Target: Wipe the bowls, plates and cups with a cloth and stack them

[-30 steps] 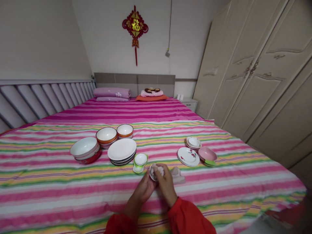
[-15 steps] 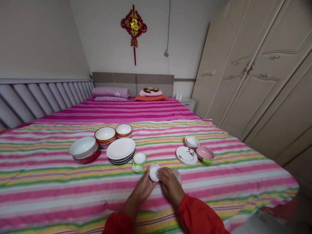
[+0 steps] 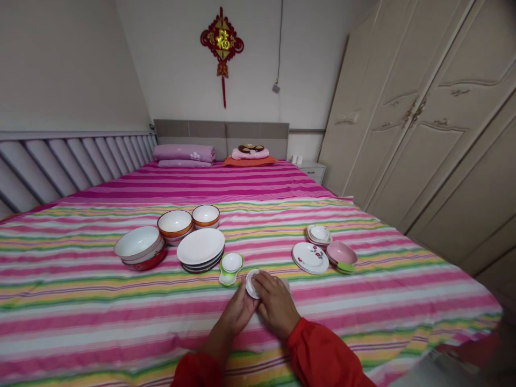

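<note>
In front of me a small white dish [image 3: 250,285] is gripped at its edge by my left hand [image 3: 238,310], its fingers and thumb closed. My right hand [image 3: 278,303] is over the dish, fingers bent into its bowl and covering much of the inside. A pale cloth [image 3: 287,285] shows behind the right hand's knuckles, mostly hidden by it. Just beyond the left hand a small white bowl [image 3: 232,262] sits in a green-and-white dish [image 3: 228,277].
Left of the hands stand stacked white plates [image 3: 200,246], orange-rimmed bowls [image 3: 174,221] and a larger bowl [image 3: 137,243]. To the right are flowered plates [image 3: 309,258], a pink bowl [image 3: 342,252] and small nested bowls [image 3: 320,234]. All rest on a striped sheet [image 3: 121,322].
My right hand has moved left over the small dish, its fingers now covering more of the inside. Less of the pale cloth shows. My left hand keeps its grip almost unmoved.
</note>
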A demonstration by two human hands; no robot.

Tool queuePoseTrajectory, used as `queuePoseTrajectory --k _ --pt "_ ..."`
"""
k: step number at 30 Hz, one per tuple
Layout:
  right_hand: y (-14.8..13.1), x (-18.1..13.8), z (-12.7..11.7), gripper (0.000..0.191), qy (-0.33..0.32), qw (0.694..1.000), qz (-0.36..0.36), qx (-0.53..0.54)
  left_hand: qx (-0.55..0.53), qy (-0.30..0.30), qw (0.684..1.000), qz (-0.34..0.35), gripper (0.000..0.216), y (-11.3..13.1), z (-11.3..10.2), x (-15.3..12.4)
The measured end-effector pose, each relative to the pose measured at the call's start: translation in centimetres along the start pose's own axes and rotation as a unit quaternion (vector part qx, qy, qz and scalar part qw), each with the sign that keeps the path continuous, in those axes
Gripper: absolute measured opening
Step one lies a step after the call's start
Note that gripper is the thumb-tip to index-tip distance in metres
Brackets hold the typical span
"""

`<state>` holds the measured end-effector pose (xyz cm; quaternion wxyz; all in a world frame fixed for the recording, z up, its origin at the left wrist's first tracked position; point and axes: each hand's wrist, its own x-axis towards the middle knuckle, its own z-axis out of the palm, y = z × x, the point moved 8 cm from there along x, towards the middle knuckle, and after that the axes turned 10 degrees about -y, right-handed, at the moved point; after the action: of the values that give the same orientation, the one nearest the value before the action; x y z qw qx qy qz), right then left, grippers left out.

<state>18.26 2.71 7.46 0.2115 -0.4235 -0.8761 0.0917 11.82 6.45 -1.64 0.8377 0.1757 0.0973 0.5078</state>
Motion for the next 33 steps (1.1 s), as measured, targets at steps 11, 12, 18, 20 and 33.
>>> queuePoseTrajectory --k 11,12,18,20,33 --pt "-2.2 0.6 -0.7 0.058 0.038 0.991 0.024 0.123 0.029 0.008 0.999 -0.039 0.05 -0.1 0.9 -0.7" --pt "-2.0 0.8 -0.5 0.061 0.029 0.994 0.029 0.102 0.028 0.019 0.999 -0.034 0.05 0.0 0.7 -0.7" --pt "-0.5 0.0 1.4 0.068 -0.016 0.997 0.077 0.01 0.023 0.079 0.996 -0.024 0.048 0.1 -0.5 -0.8" --pt "-0.6 -0.5 1.6 0.066 -0.013 0.998 0.066 -0.001 0.019 0.061 0.998 -0.029 0.051 0.0 -0.2 -0.7" --pt "2.0 0.1 -1.1 0.011 0.068 0.952 0.062 0.291 0.049 -0.01 0.998 -0.033 0.044 0.1 0.8 -0.5"
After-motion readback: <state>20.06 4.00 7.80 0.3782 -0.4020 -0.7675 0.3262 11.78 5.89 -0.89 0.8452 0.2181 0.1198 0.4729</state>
